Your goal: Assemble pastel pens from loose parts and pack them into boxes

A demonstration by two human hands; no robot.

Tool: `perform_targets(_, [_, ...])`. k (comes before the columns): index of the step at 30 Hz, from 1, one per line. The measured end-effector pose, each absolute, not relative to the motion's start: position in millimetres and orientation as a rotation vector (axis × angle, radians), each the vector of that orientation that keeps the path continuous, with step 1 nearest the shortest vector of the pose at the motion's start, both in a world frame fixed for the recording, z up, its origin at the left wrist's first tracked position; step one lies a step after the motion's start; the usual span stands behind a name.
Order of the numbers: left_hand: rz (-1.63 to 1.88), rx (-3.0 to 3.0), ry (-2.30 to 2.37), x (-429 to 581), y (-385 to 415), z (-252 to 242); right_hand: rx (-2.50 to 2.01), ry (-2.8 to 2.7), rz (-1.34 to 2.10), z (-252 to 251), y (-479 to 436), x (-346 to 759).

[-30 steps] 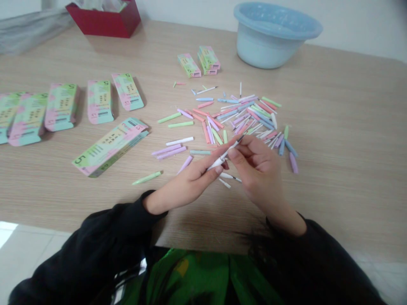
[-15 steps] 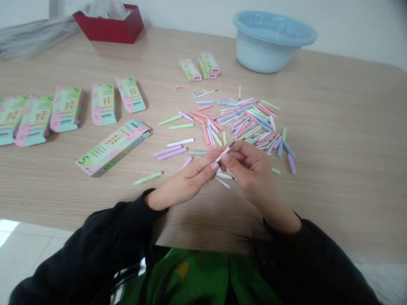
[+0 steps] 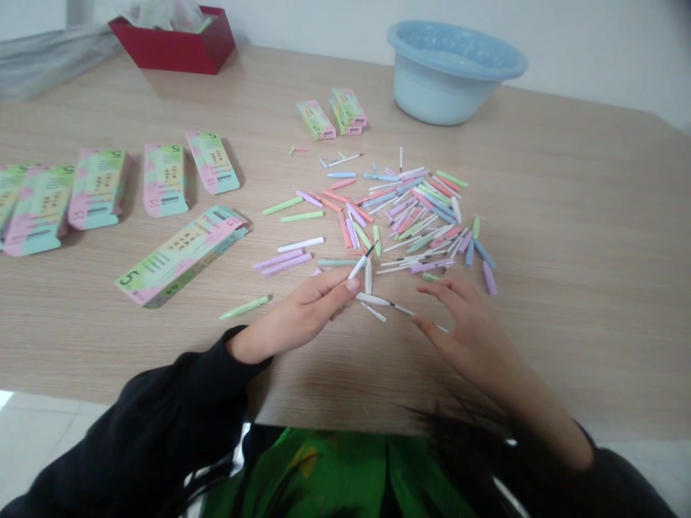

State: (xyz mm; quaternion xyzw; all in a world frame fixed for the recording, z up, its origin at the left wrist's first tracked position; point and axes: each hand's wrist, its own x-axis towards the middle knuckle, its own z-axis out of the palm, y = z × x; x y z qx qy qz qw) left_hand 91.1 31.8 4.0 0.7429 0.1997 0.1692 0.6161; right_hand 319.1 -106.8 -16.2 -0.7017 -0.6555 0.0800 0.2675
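My left hand (image 3: 310,311) is closed on a slim white pen (image 3: 358,266), its dark tip pointing up and away to the right. To its right, my right hand (image 3: 467,324) hovers low with thumb and fingers apart and nothing between them. Between the hands lie a white pen barrel (image 3: 372,298) and a thin refill (image 3: 402,309) whose far end runs near my right thumb. A small white piece (image 3: 373,312) rests just below them. Beyond my hands spreads a loose pile of pastel pen barrels and white refills (image 3: 426,208), pink, purple, green and blue.
An open-ended pastel box (image 3: 181,255) lies left of my left hand, with several similar boxes (image 3: 165,180) behind it. A few small boxes (image 3: 350,109) sit farther back. A blue basin (image 3: 448,79) and a red container (image 3: 178,54) stand by the wall.
My right hand has let go of the white pen and moved right and down, its fingers opening. The left hand keeps the pen. The view has shifted slightly.
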Motion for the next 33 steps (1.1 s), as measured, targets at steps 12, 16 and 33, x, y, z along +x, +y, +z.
perform_targets(12, [0.270, 1.427, 0.608, 72, 16, -6, -2.089, -1.849, 0.002, -25, -74, 338])
perform_targets(16, [0.270, 1.469, 0.665, 68, 14, -7, -2.000, -1.949, 0.090, -8, -25, 323])
perform_targets(33, [0.269, 1.539, 0.656, 67, 12, -4, -1.881, -1.806, 0.388, 6, -3, 302])
